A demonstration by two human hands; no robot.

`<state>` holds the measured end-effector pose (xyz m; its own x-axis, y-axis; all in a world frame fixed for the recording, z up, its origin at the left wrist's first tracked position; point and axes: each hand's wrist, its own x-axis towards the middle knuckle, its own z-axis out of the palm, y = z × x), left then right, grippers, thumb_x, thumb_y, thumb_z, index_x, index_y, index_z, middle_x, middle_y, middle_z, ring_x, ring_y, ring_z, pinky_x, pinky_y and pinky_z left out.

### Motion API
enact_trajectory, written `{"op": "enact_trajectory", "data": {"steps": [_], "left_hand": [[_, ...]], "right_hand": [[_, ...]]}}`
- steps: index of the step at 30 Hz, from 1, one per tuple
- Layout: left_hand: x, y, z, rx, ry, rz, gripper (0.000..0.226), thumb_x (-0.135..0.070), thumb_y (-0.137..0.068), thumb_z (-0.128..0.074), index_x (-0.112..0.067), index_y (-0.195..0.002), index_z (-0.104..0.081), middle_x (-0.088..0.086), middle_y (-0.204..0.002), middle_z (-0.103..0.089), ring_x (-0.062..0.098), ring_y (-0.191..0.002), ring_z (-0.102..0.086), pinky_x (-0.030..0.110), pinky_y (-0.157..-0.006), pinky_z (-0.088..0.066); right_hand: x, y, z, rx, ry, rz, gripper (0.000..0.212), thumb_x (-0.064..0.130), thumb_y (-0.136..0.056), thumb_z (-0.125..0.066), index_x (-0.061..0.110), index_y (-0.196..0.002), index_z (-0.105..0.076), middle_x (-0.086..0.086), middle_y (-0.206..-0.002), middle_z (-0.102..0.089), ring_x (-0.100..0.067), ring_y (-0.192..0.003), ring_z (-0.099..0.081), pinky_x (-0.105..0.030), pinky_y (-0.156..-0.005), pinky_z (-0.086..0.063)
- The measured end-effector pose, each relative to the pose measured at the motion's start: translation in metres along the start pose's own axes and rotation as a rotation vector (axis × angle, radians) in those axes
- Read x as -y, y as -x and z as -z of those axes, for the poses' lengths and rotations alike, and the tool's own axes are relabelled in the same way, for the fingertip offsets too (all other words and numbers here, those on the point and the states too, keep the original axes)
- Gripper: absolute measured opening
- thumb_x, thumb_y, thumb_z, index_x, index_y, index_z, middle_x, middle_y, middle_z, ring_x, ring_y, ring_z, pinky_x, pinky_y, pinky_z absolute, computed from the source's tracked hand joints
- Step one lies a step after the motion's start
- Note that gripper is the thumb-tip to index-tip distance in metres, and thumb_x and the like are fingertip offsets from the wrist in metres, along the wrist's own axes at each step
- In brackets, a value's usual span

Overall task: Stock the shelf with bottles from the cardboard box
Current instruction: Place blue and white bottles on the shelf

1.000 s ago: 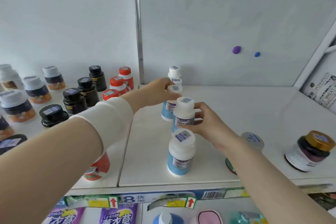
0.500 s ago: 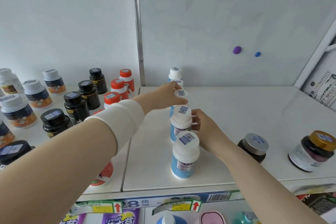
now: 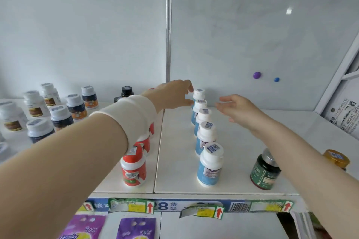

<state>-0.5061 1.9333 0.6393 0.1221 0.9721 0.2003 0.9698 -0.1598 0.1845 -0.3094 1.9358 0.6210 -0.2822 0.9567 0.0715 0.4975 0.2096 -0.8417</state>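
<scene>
A front-to-back row of several white-capped blue bottles (image 3: 209,169) stands on the white shelf (image 3: 242,151). My left hand (image 3: 172,95) reaches to the back of the row. Its fingertips and thumb lie against the left side of the rearmost bottle (image 3: 199,93), not wrapped round it. Just right of the row hovers my right hand (image 3: 239,108), fingers relaxed and spread, holding nothing and touching no bottle. The cardboard box is out of view.
Red-and-white bottles (image 3: 134,169) stand under my left forearm, with black bottles (image 3: 127,91) and white-capped dark bottles (image 3: 62,116) further left. A green bottle (image 3: 265,172) and a gold-capped jar (image 3: 336,158) sit at front right. Price labels (image 3: 194,206) line the shelf edge.
My right hand let go of a blue bottle and pulled away to the right. My left hand moved further back along the row. The bottles now stand in a straighter line.
</scene>
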Motion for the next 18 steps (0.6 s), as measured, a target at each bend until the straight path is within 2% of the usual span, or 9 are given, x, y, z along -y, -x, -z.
{"op": "enact_trajectory", "data": {"steps": [3, 6, 8, 10, 13, 18], "left_hand": [[0.009, 0.044, 0.021, -0.06, -0.353, 0.01, 0.043, -0.034, -0.094, -0.05, -0.018, -0.133, -0.042, 0.004, -0.127, -0.053, 0.025, -0.114, -0.053, 0.033, -0.091, -0.041], [0.026, 0.099, 0.034, -0.088, -0.453, 0.114, 0.04, -0.033, -0.095, -0.049, -0.015, -0.13, -0.045, 0.006, -0.121, -0.055, 0.024, -0.106, -0.054, 0.032, -0.088, -0.044], [0.042, 0.141, 0.042, -0.085, -0.524, 0.192, 0.04, -0.033, -0.095, -0.049, -0.014, -0.129, -0.045, 0.007, -0.119, -0.056, 0.023, -0.102, -0.055, 0.032, -0.084, -0.044], [0.063, 0.184, 0.051, -0.061, -0.621, 0.265, 0.042, -0.034, -0.095, -0.047, -0.014, -0.132, -0.042, 0.008, -0.124, -0.054, 0.026, -0.11, -0.055, 0.035, -0.089, -0.043], [0.101, 0.255, 0.067, -0.024, -0.717, 0.391, 0.047, -0.034, -0.094, -0.048, -0.012, -0.134, -0.04, 0.009, -0.128, -0.053, 0.028, -0.117, -0.054, 0.037, -0.095, -0.042], [0.178, 0.39, 0.092, 0.026, -0.696, 0.638, 0.043, -0.033, -0.094, -0.048, -0.013, -0.132, -0.042, 0.008, -0.127, -0.054, 0.027, -0.117, -0.053, 0.036, -0.094, -0.041]], "right_hand": [[0.028, 0.007, -0.024, -0.028, 0.25, 0.115, 0.052, 0.035, -0.091, -0.055, 0.013, -0.135, -0.042, -0.002, -0.133, -0.053, -0.019, -0.12, -0.049, -0.028, -0.092, -0.037], [0.053, 0.028, -0.068, -0.015, 0.504, 0.262, 0.049, 0.033, -0.093, -0.051, 0.012, -0.135, -0.041, -0.007, -0.14, -0.045, -0.025, -0.126, -0.046, -0.033, -0.099, -0.037], [0.072, 0.048, -0.103, 0.004, 0.62, 0.365, 0.043, 0.031, -0.094, -0.049, 0.011, -0.131, -0.043, -0.011, -0.135, -0.047, -0.029, -0.121, -0.049, -0.034, -0.092, -0.04], [0.094, 0.071, -0.14, 0.036, 0.676, 0.458, 0.042, 0.03, -0.094, -0.049, 0.009, -0.13, -0.043, -0.012, -0.133, -0.048, -0.03, -0.117, -0.051, -0.033, -0.085, -0.042], [0.13, 0.1, -0.202, 0.084, 0.718, 0.609, 0.045, 0.03, -0.094, -0.049, 0.009, -0.133, -0.041, -0.013, -0.134, -0.046, -0.031, -0.119, -0.049, -0.036, -0.09, -0.043], [0.198, 0.15, -0.333, 0.218, 0.72, 0.822, 0.042, 0.027, -0.094, -0.045, 0.005, -0.129, -0.041, -0.017, -0.136, -0.042, -0.033, -0.122, -0.044, -0.039, -0.094, -0.04]]}}
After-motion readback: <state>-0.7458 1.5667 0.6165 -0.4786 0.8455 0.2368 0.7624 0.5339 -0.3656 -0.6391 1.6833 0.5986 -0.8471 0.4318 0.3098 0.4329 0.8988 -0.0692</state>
